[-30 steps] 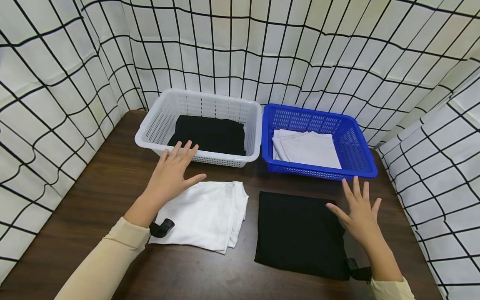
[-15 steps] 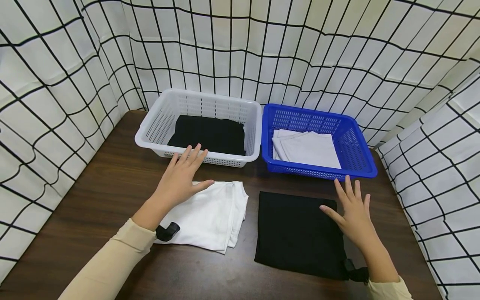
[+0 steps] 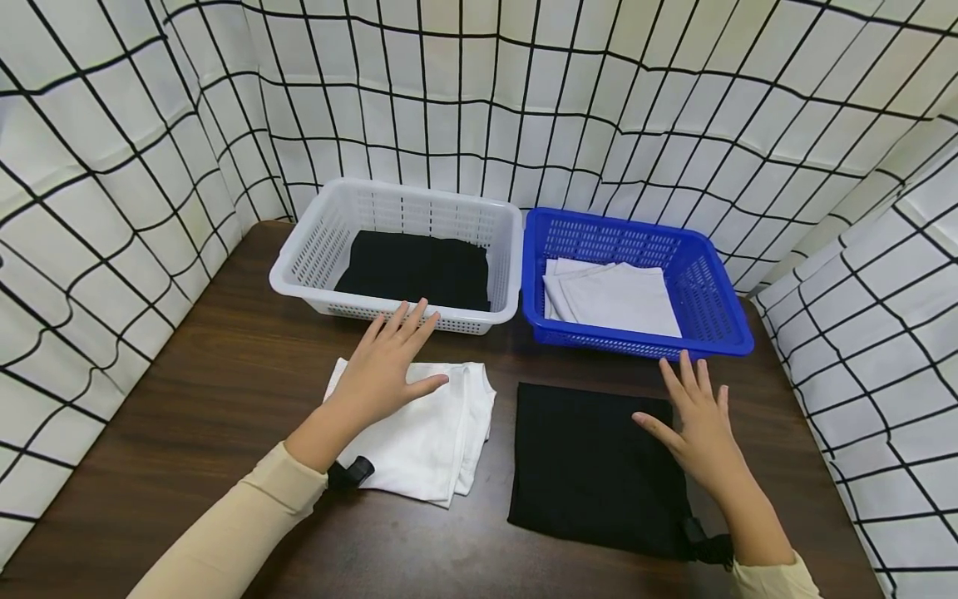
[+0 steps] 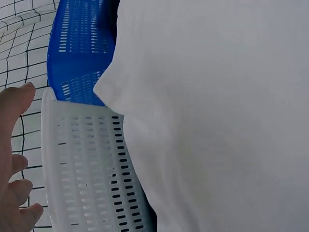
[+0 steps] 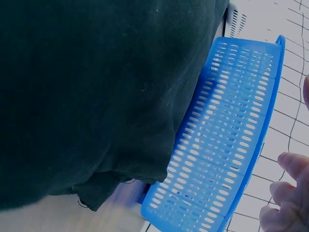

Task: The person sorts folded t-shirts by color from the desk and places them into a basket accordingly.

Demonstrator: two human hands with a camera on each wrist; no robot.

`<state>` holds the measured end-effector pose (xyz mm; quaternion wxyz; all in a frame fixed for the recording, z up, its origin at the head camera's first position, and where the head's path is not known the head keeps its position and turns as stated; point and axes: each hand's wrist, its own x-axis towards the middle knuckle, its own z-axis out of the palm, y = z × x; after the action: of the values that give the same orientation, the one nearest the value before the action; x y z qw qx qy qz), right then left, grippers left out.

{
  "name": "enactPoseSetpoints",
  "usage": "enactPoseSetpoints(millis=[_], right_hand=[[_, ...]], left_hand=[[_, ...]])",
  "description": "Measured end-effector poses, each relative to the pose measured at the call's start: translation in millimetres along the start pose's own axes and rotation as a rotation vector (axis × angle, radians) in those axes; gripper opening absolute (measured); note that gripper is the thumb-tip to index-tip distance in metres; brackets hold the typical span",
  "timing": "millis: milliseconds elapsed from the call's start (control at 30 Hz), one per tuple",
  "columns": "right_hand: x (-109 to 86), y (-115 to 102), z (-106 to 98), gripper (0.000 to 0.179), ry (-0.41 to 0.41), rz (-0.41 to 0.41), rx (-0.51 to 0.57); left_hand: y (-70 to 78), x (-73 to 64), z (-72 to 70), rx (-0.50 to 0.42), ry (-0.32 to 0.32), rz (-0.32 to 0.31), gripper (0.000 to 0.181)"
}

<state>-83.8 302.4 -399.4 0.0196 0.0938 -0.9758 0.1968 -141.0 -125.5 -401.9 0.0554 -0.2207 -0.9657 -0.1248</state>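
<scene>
My left hand (image 3: 377, 378) is spread over the upper part of a folded white cloth (image 3: 430, 433), its fingertips in front of the white basket's near wall. Nothing is in its grasp. The right hand (image 3: 699, 428), fingers spread too, hovers at the right edge of a folded black cloth (image 3: 595, 466) and holds nothing. In the left wrist view the white cloth (image 4: 217, 116) fills most of the picture, with the left fingers (image 4: 21, 193) at the edge. The black cloth (image 5: 91, 92) does the same in the right wrist view, where a few right fingertips (image 5: 294, 166) show.
At the back of the brown table (image 3: 187, 399) stand a white basket (image 3: 329, 295) with a folded black cloth (image 3: 415, 266) inside and, beside it, a blue basket (image 3: 707, 287) holding folded white cloth (image 3: 617, 295). A white grid-patterned curtain (image 3: 479, 100) surrounds the back and sides.
The left hand has drifted to the right and slightly nearer across the white cloth. The right hand has shifted a little to the left. Cloths and baskets stay where they were.
</scene>
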Motion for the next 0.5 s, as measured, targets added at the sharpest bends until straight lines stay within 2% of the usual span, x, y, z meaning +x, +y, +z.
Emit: enactPoseSetpoints(millis=[167, 500], right_hand=[[-0.6, 0.1, 4.7, 0.088, -0.029, -0.003, 0.006], [-2.1, -1.3, 11.3, 0.096, -0.084, 0.027, 0.054]], left_hand=[[8.7, -0.3, 7.5, 0.019, 0.012, 0.048, 0.088], [20.7, 1.5, 15.6, -0.007, -0.003, 0.072, 0.088]])
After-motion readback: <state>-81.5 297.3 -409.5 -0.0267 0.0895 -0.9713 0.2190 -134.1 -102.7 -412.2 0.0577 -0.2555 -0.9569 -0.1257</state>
